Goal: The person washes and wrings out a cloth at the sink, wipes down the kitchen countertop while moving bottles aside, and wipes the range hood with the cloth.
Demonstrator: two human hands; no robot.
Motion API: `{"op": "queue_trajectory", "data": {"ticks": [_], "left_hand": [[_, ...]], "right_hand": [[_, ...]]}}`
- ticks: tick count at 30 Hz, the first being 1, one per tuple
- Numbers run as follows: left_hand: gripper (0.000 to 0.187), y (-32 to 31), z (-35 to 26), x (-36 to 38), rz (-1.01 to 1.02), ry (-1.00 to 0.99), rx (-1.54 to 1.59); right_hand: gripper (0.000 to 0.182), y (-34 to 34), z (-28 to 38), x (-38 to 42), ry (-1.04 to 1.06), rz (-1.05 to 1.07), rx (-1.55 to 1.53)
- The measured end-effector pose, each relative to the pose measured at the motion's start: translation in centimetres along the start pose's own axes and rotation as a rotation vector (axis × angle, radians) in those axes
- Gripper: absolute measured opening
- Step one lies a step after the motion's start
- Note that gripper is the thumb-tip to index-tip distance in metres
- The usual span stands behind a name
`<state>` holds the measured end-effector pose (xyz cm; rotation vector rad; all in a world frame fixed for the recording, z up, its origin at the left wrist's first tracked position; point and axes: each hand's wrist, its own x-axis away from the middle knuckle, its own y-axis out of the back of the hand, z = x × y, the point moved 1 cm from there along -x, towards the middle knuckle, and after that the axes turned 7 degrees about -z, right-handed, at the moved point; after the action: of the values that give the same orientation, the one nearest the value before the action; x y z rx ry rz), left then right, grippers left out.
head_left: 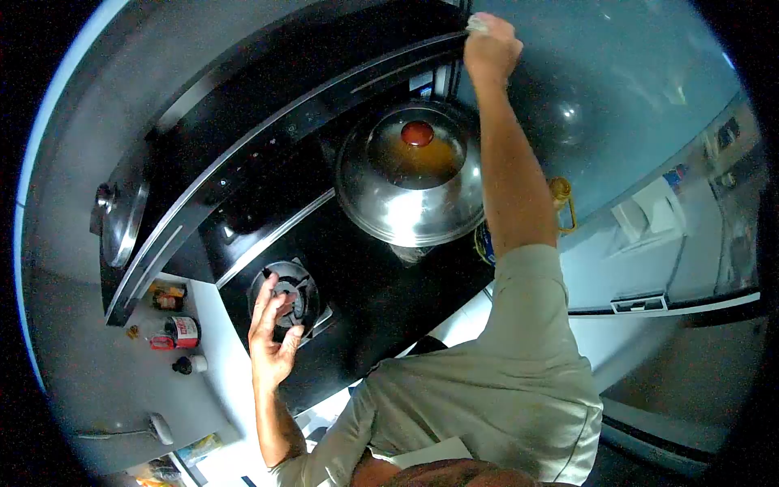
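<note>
My left hand (274, 333) hangs with its fingers apart over the burner (296, 296) at the left of the black stove (357, 325). Nothing shows in it. My right hand (492, 50) is raised at the top, its fingers curled by the right end of the range hood (276, 130); what they hold, if anything, is hidden. Below and left of that hand, a large pan stands on the stove under a steel lid (406, 213) with a glass centre and a red-brown knob (417, 134). Something orange-brown shows through the glass.
Bottles (185, 331) stand on the white counter at the left. Another lid (126, 223) is upright against the wall. Beside my right forearm is a yellow-handled bottle (561, 195). A grey-blue panel (633, 105) and a white cabinet front (600, 284) lie to the right.
</note>
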<state>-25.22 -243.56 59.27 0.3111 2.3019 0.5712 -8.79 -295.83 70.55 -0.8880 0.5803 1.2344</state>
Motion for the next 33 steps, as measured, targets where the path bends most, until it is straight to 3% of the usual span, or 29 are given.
{"op": "queue_trajectory", "data": {"ticks": [1, 3, 4, 7, 11, 14, 17, 19, 21, 22, 23, 24, 25, 27, 29, 31, 33], "left_hand": [[0.052, 0.0, 0.5, 0.1, 0.001, 0.010, 0.008], [0.054, 0.2, 0.8, 0.2, 0.008, 0.020, 0.019], [0.054, 0.2, 0.7, 0.1, 0.010, 0.026, 0.011], [0.054, 0.1, 0.0, 0.0, 0.019, 0.028, -0.028], [0.054, 0.3, 0.1, 0.6, 0.019, 0.070, -0.029], [0.053, 0.7, 0.8, 1.8, 0.007, 0.096, -0.081], [0.054, 0.6, 1.6, 2.9, -0.019, 0.135, -0.049], [0.054, 1.2, 2.1, 3.1, -0.037, 0.186, -0.035], [0.053, 1.6, 2.5, 2.6, 0.011, 0.174, -0.121], [0.052, 1.5, 2.4, 3.3, -0.006, 0.255, -0.075], [0.051, 1.3, 2.2, 3.9, -0.010, 0.232, -0.082], [0.051, 1.5, 1.5, 4.3, -0.009, 0.230, -0.085], [0.050, 1.7, 1.2, 4.5, 0.000, 0.221, -0.075], [0.048, 2.1, 1.8, 5.1, 0.009, 0.188, -0.103], [0.047, 2.4, 1.8, 5.5, 0.048, 0.123, -0.233], [0.047, 2.4, 1.0, 5.7, 0.041, 0.217, -0.150], [0.048, 2.7, 1.8, 6.5, 0.086, 0.231, -0.159]], "right_hand": [[0.021, -0.1, 0.8, 0.7, 0.002, -0.001, -0.001], [0.024, 1.1, 4.4, 3.3, 0.210, 0.121, 0.014], [0.017, 1.8, 6.5, 4.4, 0.305, 0.027, -0.242], [0.025, 3.5, 10.0, 5.9, 0.201, 0.129, -0.323], [0.034, 1.6, 2.4, 2.4, 0.324, 0.148, -0.091], [0.029, 0.2, -3.9, -0.5, 0.244, 0.155, -0.011], [0.024, 0.0, -4.3, -0.7, 0.103, 0.163, -0.021], [0.023, 0.2, -2.3, 1.4, -0.057, 0.044, -0.053], [0.024, 0.7, -1.8, 2.9, 0.287, -0.201, -0.164], [0.022, 0.8, -1.1, 3.5, 0.227, -0.183, -0.139], [0.019, 0.3, -2.1, 3.4, 0.346, -0.286, -0.201], [0.021, 1.7, -0.1, 2.9, 0.259, -0.235, -0.485], [0.031, 4.1, 1.6, 4.5, -0.142, 0.040, -0.518], [0.031, 4.6, 4.5, 6.5, -0.155, -0.116, -0.528], [0.032, 5.9, 8.1, 8.0, -0.062, -0.049, -0.483], [0.032, 7.0, 11.9, 10.8, -0.034, 0.014, -0.355], [0.037, 9.2, 16.7, 13.6, -0.046, 0.064, -0.541]]}}
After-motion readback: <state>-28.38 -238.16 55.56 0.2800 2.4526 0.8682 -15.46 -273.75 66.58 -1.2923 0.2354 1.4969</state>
